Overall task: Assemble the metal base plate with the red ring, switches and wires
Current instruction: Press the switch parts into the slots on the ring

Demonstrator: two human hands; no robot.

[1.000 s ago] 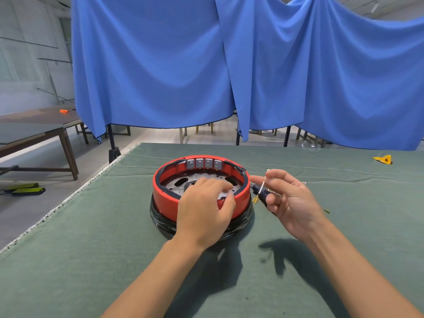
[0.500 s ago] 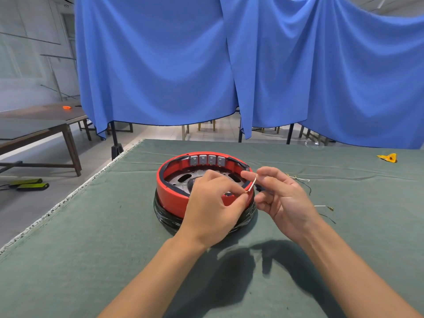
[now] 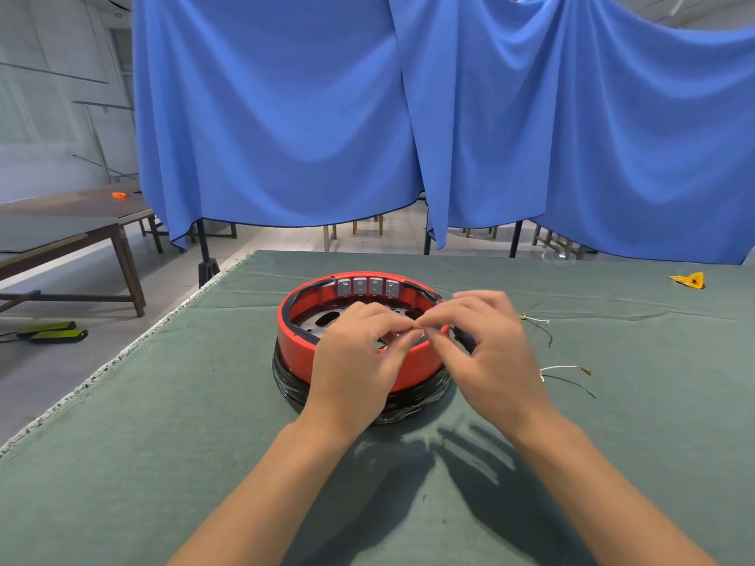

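Note:
The red ring (image 3: 295, 341) sits on a black wrapped base (image 3: 288, 384) in the middle of the green table, with the perforated metal base plate (image 3: 322, 320) inside it. Several grey switches (image 3: 368, 286) line the ring's far inner wall. My left hand (image 3: 359, 357) and my right hand (image 3: 490, 353) meet over the ring's near right rim. Both pinch a thin wire with a small gold terminal (image 3: 416, 328) between their fingertips. A dark tool handle (image 3: 465, 341) pokes out under my right palm.
Loose wires (image 3: 566, 371) with gold terminals lie on the green cloth right of my right hand, more wires (image 3: 535, 320) farther back. A yellow scrap (image 3: 690, 279) lies at the far right. The table's left edge (image 3: 122, 353) drops to the floor.
My right hand has moved left to the ring's rim and its fingertips now meet my left hand's on the wire terminal. The view has tilted slightly.

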